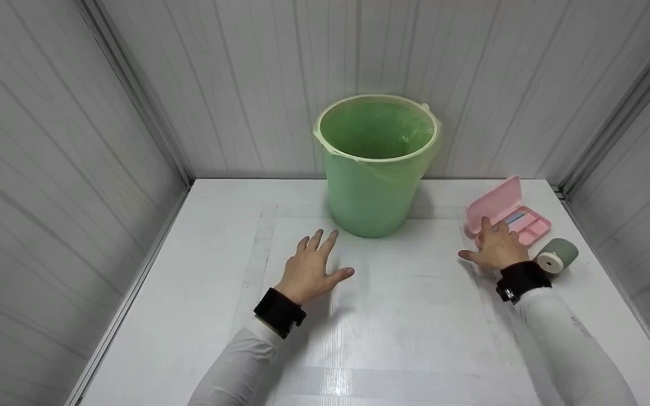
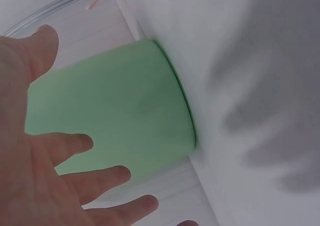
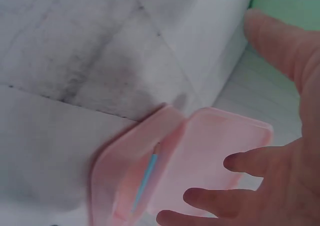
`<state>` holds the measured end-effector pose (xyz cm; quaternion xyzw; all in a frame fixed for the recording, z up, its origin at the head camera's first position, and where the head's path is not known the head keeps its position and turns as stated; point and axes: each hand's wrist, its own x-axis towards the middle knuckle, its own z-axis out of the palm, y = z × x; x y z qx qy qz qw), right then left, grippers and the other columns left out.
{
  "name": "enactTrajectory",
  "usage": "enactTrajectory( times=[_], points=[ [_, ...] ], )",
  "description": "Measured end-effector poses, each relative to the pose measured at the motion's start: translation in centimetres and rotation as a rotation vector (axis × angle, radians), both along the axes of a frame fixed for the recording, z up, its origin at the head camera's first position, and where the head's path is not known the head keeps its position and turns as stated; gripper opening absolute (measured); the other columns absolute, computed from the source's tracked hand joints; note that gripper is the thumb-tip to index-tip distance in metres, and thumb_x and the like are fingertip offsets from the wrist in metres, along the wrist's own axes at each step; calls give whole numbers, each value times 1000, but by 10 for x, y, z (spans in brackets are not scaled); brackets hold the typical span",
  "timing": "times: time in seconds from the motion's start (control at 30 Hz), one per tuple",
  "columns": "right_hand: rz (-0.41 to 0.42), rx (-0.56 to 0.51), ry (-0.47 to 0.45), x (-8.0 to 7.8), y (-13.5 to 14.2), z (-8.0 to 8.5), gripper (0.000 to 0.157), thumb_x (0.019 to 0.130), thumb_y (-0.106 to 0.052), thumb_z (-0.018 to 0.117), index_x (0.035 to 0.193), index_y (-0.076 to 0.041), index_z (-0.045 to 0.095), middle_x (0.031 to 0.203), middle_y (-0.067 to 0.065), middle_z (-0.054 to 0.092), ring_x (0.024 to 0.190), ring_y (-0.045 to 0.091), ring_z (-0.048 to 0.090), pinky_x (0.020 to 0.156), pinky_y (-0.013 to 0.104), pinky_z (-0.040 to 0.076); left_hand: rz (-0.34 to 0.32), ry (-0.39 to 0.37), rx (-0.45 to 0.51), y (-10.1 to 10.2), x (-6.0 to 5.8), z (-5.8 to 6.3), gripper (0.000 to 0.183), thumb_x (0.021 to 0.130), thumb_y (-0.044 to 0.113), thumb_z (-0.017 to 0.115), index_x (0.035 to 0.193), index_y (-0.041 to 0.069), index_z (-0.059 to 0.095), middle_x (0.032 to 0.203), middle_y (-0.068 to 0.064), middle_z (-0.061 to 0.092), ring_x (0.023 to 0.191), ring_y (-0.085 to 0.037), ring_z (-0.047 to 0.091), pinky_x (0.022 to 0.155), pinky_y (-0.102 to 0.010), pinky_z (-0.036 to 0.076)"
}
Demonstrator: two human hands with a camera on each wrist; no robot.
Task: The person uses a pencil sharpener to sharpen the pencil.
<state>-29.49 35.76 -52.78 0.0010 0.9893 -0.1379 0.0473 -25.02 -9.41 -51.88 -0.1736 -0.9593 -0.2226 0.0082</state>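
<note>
My right hand (image 1: 497,248), fingers spread, is at the near left side of an open pink case (image 1: 536,228) and overlaps it in the head view. The case's lid (image 3: 205,151) is tilted up, and small compartments show inside. A thin light-blue stick (image 3: 145,181) lies in one of them. Just right of that wrist, a grey-green cylinder (image 1: 565,252) with a white end and a small dark hole lies on its side. My left hand (image 1: 309,273) holds nothing; its fingers are spread in front of a green bin (image 2: 115,100), casting a shadow on the table.
The bin (image 1: 373,197) stands upright at the table's back edge, lined with a thin bag folded over its rim. White panel walls (image 1: 246,84) enclose the white table (image 1: 212,225) at the back and both sides. Clear tape strips cross the tabletop.
</note>
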Motion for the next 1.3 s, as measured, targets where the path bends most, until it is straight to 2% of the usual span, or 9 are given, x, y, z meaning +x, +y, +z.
enactTrajectory(
  times=[0.1, 0.33, 0.6, 0.7, 0.87, 0.97, 1.13, 1.3],
  points=[
    [-18, 22, -18, -4, 2, -6, 97, 100, -50, 74, 166, 7, 32, 150, 54, 43, 131, 77, 52, 99, 84, 52, 4, -20, -7, 0, 1, -1, 93, 102, 69, 70, 176, 21, 39, 179, -27, 39, 158, -62, 44, 96, -75, 61],
    [-30, 60, 22, -15, 8, -15, 44, 104, -23, 62, 138, 3, 56, 128, 46, 61, 122, 71, 54, 90, 80, 53, 5, -68, -24, -1, 3, -5, 89, 102, 68, 70, 174, 22, 44, 179, -28, 38, 159, -60, 44, 98, -75, 61],
    [-22, 74, 117, -21, 8, -22, 37, 103, -11, 61, 136, 3, 56, 116, 42, 71, 107, 66, 58, 75, 72, 55, -9, -82, -30, -2, 5, -9, 83, 102, 66, 72, 167, 18, 54, 175, -32, 43, 156, -61, 47, 99, -74, 61],
    [-1, 72, 165, -20, 8, -25, 31, 103, -9, 62, 130, 4, 58, 111, 40, 73, 100, 63, 60, 70, 70, 55, -8, -96, -37, -3, 6, -9, 82, 102, 65, 72, 167, 17, 55, 175, -31, 43, 156, -60, 47, 100, -73, 61],
    [3, 16, 218, -19, 10, -29, 1, 92, -1, 66, 91, -2, 66, 84, 23, 72, 77, 44, 67, 58, 59, 53, -6, -122, -44, -3, 7, -9, 83, 103, 65, 71, 167, 15, 55, 175, -31, 43, 158, -59, 46, 101, -73, 60],
    [5, -5, 210, -20, 13, -32, 15, 89, 1, 68, 78, -8, 63, 77, 15, 69, 70, 34, 65, 57, 55, 50, -7, -124, -45, -3, 7, -11, 83, 102, 65, 72, 166, 14, 56, 175, -31, 43, 157, -59, 46, 102, -73, 60],
    [11, 15, 211, -17, 14, -37, 8, 93, -2, 69, 85, -5, 68, 84, 21, 74, 73, 41, 70, 61, 66, 54, -8, -124, -49, -3, 7, -15, 83, 101, 64, 73, 164, 13, 57, 173, -32, 45, 157, -60, 47, 103, -74, 59],
    [24, 28, 202, -12, 7, -39, 10, 101, -7, 67, 94, -2, 72, 92, 25, 76, 79, 44, 73, 65, 68, 56, -6, -123, -51, -3, 7, -18, 83, 101, 62, 75, 164, 12, 58, 175, -29, 45, 157, -60, 46, 104, -75, 59]
  ],
)
